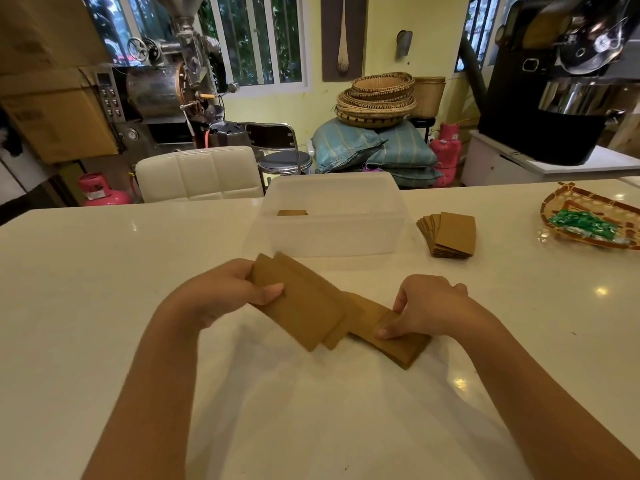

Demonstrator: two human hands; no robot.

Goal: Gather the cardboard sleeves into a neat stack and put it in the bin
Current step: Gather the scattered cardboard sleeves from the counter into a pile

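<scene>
- Currently the left hand [221, 292] pinched several flat brown cardboard sleeves [301, 306], fanned and tilted; loose grip could spill them.
- The right hand [420, 310] pressed fingertips on the overlapping end, on the white table [104, 271].
- The translucent plastic bin [332, 216] stood just behind; an uneven stack could snag its rim.

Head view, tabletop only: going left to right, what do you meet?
Left hand → fanned cardboard sleeves in both hands → right hand → loose sleeve pile → woven tray of green packets. Bin left out: it overlaps.
</scene>
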